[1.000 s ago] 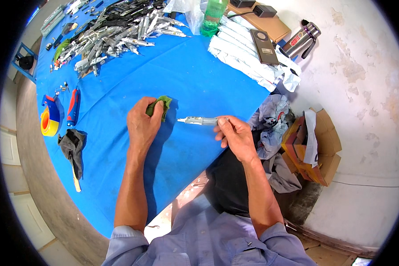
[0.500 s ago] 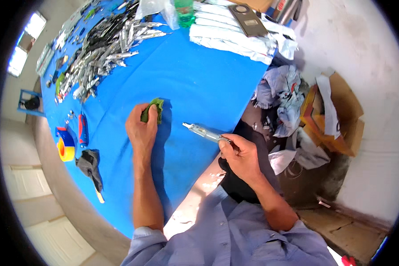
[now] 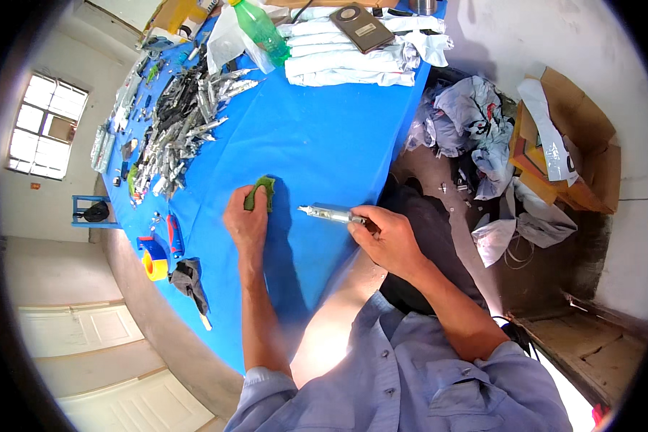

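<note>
My left hand (image 3: pixel 246 222) is closed around a crumpled green scouring pad (image 3: pixel 261 194), held just above the blue-covered table (image 3: pixel 295 155). My right hand (image 3: pixel 390 241) grips one end of a slim silver metal tool (image 3: pixel 329 214) with a narrow pointed tip. That tip points left, toward the green pad, with a gap between them. The tool's exact kind cannot be made out. Many similar silver and dark pieces lie in a heap (image 3: pixel 176 133) at the far left of the table.
Left on the table are a red-and-blue screwdriver (image 3: pixel 174 235), a yellow tape roll (image 3: pixel 153 268) and a dark grey cloth (image 3: pixel 187 279). At the back are a green bottle (image 3: pixel 261 32) and stacked white bags (image 3: pixel 349 66) under a dark flat device (image 3: pixel 361 29). An open cardboard box (image 3: pixel 587 140) stands right.
The whole view has shifted, bringing more of the window and bottle in. The silver tool now lies closer to level. Both hands keep hold of the same things.
</note>
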The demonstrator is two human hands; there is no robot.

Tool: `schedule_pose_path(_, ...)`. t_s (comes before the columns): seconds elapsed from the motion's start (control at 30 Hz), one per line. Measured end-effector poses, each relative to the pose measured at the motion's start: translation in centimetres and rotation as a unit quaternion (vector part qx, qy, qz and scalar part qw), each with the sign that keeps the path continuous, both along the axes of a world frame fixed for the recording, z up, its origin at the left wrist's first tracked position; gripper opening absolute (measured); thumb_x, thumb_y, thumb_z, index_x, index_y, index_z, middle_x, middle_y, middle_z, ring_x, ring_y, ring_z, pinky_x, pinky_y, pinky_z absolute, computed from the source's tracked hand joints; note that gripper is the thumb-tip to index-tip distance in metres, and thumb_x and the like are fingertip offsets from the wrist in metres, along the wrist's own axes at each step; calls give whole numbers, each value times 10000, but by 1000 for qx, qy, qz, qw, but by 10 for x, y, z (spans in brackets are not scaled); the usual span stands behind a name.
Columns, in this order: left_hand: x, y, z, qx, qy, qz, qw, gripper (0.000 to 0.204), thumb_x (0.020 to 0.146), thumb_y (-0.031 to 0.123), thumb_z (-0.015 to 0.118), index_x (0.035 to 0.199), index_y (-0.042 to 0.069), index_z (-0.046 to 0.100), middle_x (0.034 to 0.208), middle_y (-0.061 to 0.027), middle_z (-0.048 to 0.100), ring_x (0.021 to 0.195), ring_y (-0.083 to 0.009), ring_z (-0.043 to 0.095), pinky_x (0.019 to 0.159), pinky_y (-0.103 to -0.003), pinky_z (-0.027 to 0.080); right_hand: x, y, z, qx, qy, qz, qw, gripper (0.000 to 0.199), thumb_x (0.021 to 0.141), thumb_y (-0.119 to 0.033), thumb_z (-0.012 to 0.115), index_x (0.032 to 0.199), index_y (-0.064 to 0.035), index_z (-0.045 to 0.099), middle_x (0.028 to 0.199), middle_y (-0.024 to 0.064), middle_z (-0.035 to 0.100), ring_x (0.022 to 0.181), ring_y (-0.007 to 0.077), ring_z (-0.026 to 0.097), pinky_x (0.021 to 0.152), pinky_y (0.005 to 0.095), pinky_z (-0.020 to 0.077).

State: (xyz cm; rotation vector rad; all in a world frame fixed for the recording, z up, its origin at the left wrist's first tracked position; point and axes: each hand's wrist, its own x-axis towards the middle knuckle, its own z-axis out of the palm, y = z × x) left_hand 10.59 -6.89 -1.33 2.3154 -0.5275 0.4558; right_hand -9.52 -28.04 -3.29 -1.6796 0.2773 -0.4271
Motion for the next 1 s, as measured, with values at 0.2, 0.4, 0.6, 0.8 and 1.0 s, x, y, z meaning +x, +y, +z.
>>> schedule_pose_path(0.2, -69, -37, 42, 9, 5, -74, 997, 165, 940, 136, 790, 1037, 11, 746, 931, -138, 748, 800, -240, 705, 722, -365, 549, -3, -2, -8, 13, 20, -12, 1000, 274, 948, -141, 739, 1187, -9, 715, 967, 189, 746, 830, 335, 744, 728, 407, 579)
schedule_pose_path(0.4, -138, -66, 20, -2, 35, -87, 996, 142, 926, 86, 782, 1050, 22, 754, 960, -150, 751, 833, -284, 722, 748, -380, 564, 4, -2, -11, -59, -60, -29, 996, 301, 918, -97, 740, 1213, -41, 717, 1048, 173, 754, 897, 348, 742, 760, 417, 585)
schedule_pose_path(0.6, -144, -75, 17, 18, 50, -57, 997, 154, 900, 77, 780, 1048, 53, 748, 975, -159, 757, 847, -343, 736, 751, -413, 590, 4, -8, -2, -99, -14, -6, 995, 269, 908, -126, 721, 1171, -69, 728, 1011, 143, 738, 898, 363, 719, 767, 443, 580)
schedule_pose_path(0.8, -135, -78, 13, 27, 29, -26, 999, 125, 898, 96, 782, 983, 13, 744, 881, -150, 751, 756, -267, 717, 704, -382, 565, 6, -8, -7, -123, -26, -9, 992, 245, 914, -164, 725, 1144, -79, 723, 1028, 107, 709, 888, 352, 712, 753, 450, 574)
schedule_pose_path(1.0, -128, -84, 20, 48, 40, 5, 998, 143, 895, 118, 797, 960, 3, 744, 821, -132, 738, 698, -197, 680, 670, -343, 544, 5, -10, -14, -147, -55, -32, 987, 262, 855, -91, 767, 1112, -68, 716, 938, 89, 676, 786, 321, 704, 684, 414, 573)
